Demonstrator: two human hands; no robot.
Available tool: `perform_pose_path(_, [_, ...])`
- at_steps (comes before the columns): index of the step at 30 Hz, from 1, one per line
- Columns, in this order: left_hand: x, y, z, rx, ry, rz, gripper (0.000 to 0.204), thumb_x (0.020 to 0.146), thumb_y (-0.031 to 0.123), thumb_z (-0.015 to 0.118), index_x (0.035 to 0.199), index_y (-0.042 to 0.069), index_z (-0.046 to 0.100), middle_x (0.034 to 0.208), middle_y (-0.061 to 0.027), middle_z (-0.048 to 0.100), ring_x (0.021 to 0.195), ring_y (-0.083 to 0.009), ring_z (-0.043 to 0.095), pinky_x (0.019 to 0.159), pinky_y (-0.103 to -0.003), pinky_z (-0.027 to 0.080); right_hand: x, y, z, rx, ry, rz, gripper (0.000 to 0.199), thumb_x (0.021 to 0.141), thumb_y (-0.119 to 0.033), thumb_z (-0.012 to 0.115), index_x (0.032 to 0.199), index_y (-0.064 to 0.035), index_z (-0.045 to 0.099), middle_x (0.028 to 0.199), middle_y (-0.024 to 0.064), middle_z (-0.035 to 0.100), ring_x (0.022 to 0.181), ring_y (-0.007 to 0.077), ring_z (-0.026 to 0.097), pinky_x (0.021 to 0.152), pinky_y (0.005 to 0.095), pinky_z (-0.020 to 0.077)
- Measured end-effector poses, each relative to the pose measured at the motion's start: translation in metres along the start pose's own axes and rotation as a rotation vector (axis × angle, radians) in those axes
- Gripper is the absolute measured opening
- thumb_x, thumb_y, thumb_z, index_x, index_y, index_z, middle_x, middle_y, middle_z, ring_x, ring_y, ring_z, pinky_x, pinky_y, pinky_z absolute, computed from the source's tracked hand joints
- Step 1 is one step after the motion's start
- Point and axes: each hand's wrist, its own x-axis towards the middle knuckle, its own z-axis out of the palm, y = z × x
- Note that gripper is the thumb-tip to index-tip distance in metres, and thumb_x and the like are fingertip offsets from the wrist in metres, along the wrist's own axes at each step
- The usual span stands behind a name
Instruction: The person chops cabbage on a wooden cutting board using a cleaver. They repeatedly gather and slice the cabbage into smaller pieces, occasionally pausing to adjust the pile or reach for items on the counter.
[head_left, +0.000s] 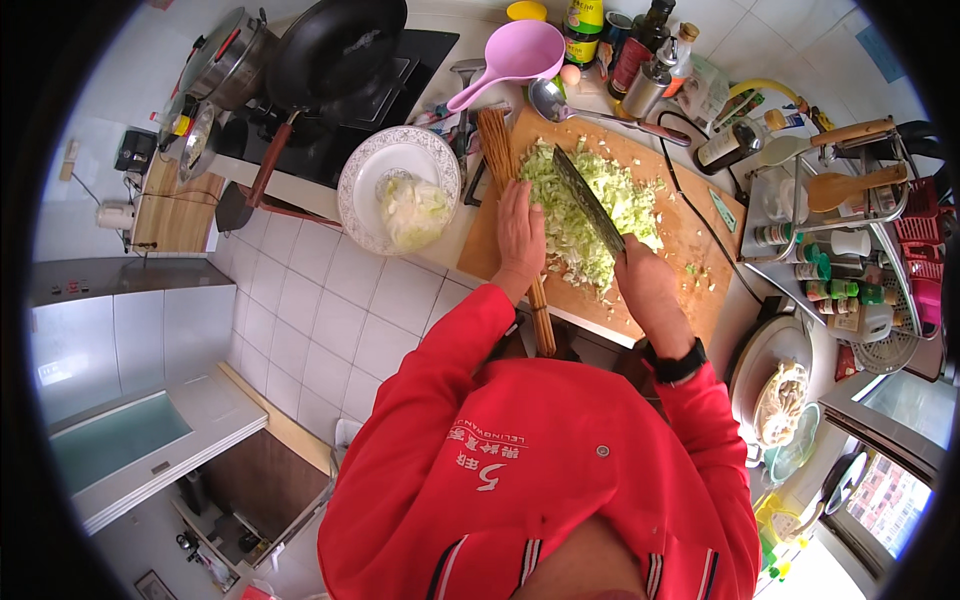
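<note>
The right hand [650, 285] is holding the knife [588, 200], its fingers closing around the handle and leaving little of it showing. From this grip the dark blade is slanting forward and to the left, lying across the heap of shreds [632, 190] — whether its edge is touching the board [645, 152] cannot be told. The shreds, pale green, are spreading just ahead of the grip and to its left, while a few loose bits are lying to its right. The left hand [520, 235] is resting to the left of the knife grip, its fingers stretching forward and lying close together. It is covering the middle of a stick bundle [496, 145], which is showing both beyond the fingertips and below the wrist; how firmly that hand is gripping it, if at all, cannot be told. Left of this hand, a plate [354, 190] is holding a cabbage piece [413, 215]. Ahead of the knife grip, a ladle [548, 100] is lying at the board's far edge, and a pink scoop [520, 50] is sitting farther off to the left. A black cable [706, 218] is running to the right of the grip — over the board.
</note>
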Motion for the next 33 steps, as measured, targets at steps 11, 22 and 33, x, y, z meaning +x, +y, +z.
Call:
perform_pose_path(11, [0.000, -0.004, 0.007, 0.048, 0.014, -0.024, 0.040, 0.094, 0.018, 0.042, 0.129, -0.002, 0.047, 0.132, -0.0223, 0.048, 0.129, -0.0370, 0.039, 0.110, -0.047, 0.027, -0.003, 0.007, -0.047, 0.101, 0.025, 0.074, 0.017, 0.090, -0.016, 0.052, 0.101, -0.0040, 0.055, 0.079, 0.0198, 0.063, 0.072, 0.0390, 0.063, 0.062, 0.0491, 0.0493])
perform_pose_path(22, [0.000, -0.002, 0.002, 0.093, -0.009, 0.031, 0.039, 0.094, 0.014, 0.042, 0.128, -0.002, 0.047, 0.131, -0.0216, 0.048, 0.129, -0.0378, 0.039, 0.109, -0.046, 0.029, 0.029, 0.046, -0.021, 0.064, 0.033, 0.033, 0.016, 0.088, -0.018, 0.052, 0.095, -0.0040, 0.056, 0.077, 0.0218, 0.063, 0.071, 0.0400, 0.062, 0.063, 0.0496, 0.0499])
perform_pose_path(33, [0.000, -0.003, 0.000, 0.061, -0.002, 0.035, 0.038, 0.094, 0.011, 0.041, 0.130, 0.000, 0.047, 0.133, -0.0220, 0.046, 0.129, -0.0378, 0.038, 0.109, -0.045, 0.030, 0.013, 0.022, -0.023, 0.047, -0.040, 0.105, 0.020, 0.089, -0.018, 0.051, 0.103, -0.0040, 0.057, 0.078, 0.0212, 0.063, 0.071, 0.0401, 0.062, 0.062, 0.0491, 0.0493])
